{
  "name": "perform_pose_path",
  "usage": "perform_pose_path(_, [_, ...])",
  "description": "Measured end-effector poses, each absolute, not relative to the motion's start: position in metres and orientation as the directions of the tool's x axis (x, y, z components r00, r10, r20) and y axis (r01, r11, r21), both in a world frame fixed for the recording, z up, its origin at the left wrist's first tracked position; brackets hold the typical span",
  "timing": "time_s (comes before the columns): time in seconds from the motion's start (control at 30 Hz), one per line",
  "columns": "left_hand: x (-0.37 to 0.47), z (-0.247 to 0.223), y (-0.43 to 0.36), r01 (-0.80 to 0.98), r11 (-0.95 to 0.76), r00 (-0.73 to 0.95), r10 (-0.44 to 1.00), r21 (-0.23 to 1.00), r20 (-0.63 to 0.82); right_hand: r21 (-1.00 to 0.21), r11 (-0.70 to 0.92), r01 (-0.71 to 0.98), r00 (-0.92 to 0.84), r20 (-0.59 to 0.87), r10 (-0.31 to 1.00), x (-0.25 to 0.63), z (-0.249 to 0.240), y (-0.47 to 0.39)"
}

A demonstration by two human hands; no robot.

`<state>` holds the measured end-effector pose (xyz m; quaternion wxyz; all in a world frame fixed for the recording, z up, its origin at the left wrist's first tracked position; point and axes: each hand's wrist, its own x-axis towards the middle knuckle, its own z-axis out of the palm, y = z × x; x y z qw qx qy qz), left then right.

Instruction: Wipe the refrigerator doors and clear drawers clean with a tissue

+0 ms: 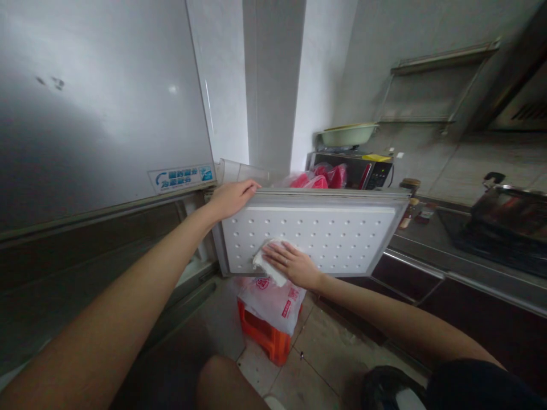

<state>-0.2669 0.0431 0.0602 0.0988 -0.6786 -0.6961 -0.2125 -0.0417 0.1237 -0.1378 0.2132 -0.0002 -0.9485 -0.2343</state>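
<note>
We appear to be wiping the open door (314, 229): our right hand (294, 265), fingers extended, presses a cloth (273, 273) flat against its inner panel (329, 242), below and right of our left hand (234, 198). That one rests over the door's top edge; we cannot tell how firmly it grips. The next move likely calls for even pressure and a steadied door. The cloth looks white and crumpled; around it the panel is white, dimpled in rows.
</note>
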Motion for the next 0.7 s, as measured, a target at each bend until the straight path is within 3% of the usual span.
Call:
perform_pose_path(0.13, [-0.268,0.059,0.044,0.986,-0.031,-0.044,0.900,0.164,0.433,0.439,0.898,0.014,-0.920,0.357,-0.160,-0.023,-0.189,0.131])
perform_pose_path(0.23, [-0.268,0.058,0.044,0.986,-0.036,-0.040,0.900,0.164,0.434,0.456,0.889,-0.036,-0.930,0.311,-0.197,-0.013,-0.189,0.135])
perform_pose_path(0.37, [-0.268,0.059,0.043,0.987,-0.012,-0.060,0.902,0.163,0.429,0.489,0.872,-0.016,-0.930,0.314,-0.193,-0.009,-0.149,0.138])
perform_pose_path(0.57, [-0.268,0.058,0.044,0.984,-0.038,-0.044,0.898,0.175,0.438,0.492,0.834,0.249,-0.859,0.509,-0.044,-0.012,-0.061,0.139])
perform_pose_path(0.7, [-0.267,0.059,0.043,0.985,-0.025,-0.054,0.898,0.173,0.436,0.431,0.837,0.337,-0.797,0.603,0.011,-0.014,-0.050,0.138])
